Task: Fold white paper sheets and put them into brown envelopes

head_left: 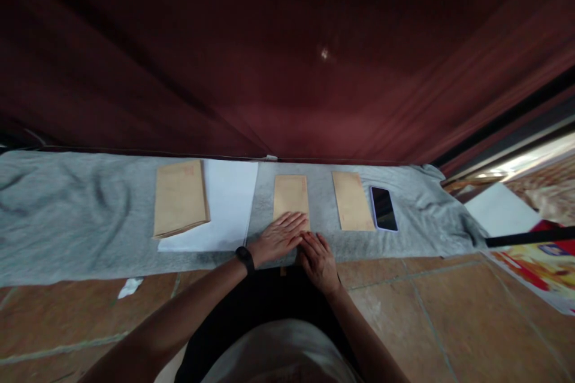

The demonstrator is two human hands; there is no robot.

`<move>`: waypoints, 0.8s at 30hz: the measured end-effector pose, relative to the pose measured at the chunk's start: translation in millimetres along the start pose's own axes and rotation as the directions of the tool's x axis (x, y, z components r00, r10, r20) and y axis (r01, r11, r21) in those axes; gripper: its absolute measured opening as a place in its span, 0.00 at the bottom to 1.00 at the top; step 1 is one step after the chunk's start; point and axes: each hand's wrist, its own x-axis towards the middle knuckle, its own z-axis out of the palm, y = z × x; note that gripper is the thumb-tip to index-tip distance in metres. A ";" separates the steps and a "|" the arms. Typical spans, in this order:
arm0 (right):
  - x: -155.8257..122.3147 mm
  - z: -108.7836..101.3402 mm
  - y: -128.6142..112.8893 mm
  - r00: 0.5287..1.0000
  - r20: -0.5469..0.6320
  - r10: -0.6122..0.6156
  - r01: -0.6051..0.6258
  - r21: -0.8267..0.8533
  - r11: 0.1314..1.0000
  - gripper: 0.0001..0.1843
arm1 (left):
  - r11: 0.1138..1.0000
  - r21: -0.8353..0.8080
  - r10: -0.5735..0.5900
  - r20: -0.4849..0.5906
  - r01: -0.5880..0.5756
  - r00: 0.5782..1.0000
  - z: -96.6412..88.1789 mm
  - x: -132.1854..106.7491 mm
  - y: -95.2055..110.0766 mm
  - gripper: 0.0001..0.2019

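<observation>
A brown paper envelope (291, 192) lies on the grey cloth in front of me. My left hand (282, 234) rests flat over its lower part, fingers stretched out toward the right. At the envelope's lower right corner is my right hand (320, 263), its fingers extended and slightly bent, the tips close to those of my left hand. Part of the envelope's near edge is hidden under the hands. Another brown envelope (353, 200) lies flat to the right, beside a phone (384, 209) with a dark screen and a pale purple edge.
On the left, a stack of brown envelopes (179, 197) overlaps white paper sheets (229, 203). The grey cloth (90, 215) covers a long narrow surface against a dark red panel (269, 72). White scrap (130, 287) lies on the tiled floor (404, 317); a colourful printed package (539, 269) is at right.
</observation>
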 end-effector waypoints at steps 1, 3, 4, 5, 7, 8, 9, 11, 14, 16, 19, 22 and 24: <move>-0.9 0.3 1.1 1.000 -0.008 -0.004 0.004 0.006 1.000 0.26 | 1.000 0.015 0.001 -0.002 -0.001 1.000 0.1 -7.0 5.1 0.26; -2.5 0.8 3.0 1.000 -0.014 -0.011 0.012 0.024 1.000 0.25 | 0.999 0.049 0.003 -0.005 -0.003 1.000 0.8 -22.1 13.8 0.29; -3.1 0.8 3.8 1.000 -0.013 -0.016 0.016 0.034 0.999 0.25 | 0.998 0.065 0.006 -0.005 -0.006 1.000 1.4 -29.6 17.1 0.31; -3.5 0.8 4.3 1.000 -0.015 -0.017 0.017 0.043 0.999 0.24 | 0.997 0.080 0.009 -0.005 -0.009 1.000 1.9 -36.6 19.6 0.33; -3.0 0.0 4.7 1.000 -0.021 -0.005 0.007 0.056 0.998 0.24 | 0.995 0.102 0.015 -0.005 -0.014 1.000 2.8 -47.9 22.2 0.34; -2.0 -1.1 4.7 1.000 -0.015 0.000 0.001 0.059 0.998 0.24 | 0.994 0.110 0.015 -0.005 -0.014 1.000 3.3 -51.7 22.5 0.34; -0.5 -2.7 4.7 1.000 0.004 -0.002 0.002 0.059 0.998 0.24 | 0.993 0.115 0.014 -0.005 -0.013 1.000 3.7 -54.4 22.5 0.34; 4.3 -7.8 5.7 0.996 0.087 -0.035 0.030 0.054 0.998 0.27 | 0.992 0.124 0.006 -0.007 -0.005 1.000 4.7 -56.5 22.0 0.33; 13.9 -18.6 12.6 0.962 0.250 -0.110 0.101 0.047 0.994 0.30 | 0.991 0.136 -0.008 -0.022 0.011 1.000 6.0 -55.5 22.3 0.33; 20.9 -24.9 21.3 0.935 0.326 -0.137 0.133 0.034 0.990 0.30 | 0.990 0.140 -0.007 -0.033 0.012 0.999 6.4 -54.4 23.1 0.32; 33.0 -28.7 37.5 0.915 0.371 -0.159 0.174 -0.006 0.985 0.30 | 0.992 0.129 0.005 -0.056 0.002 0.998 7.1 -54.0 23.4 0.32; 49.4 -25.8 52.8 0.914 0.371 -0.164 0.199 -0.057 0.978 0.31 | 0.994 0.106 0.014 -0.077 -0.005 0.997 8.7 -55.0 22.1 0.32; 62.9 -21.9 61.5 0.915 0.373 -0.154 0.199 -0.084 0.976 0.31 | 0.995 0.101 0.010 -0.083 -0.002 0.997 10.1 -55.6 20.9 0.32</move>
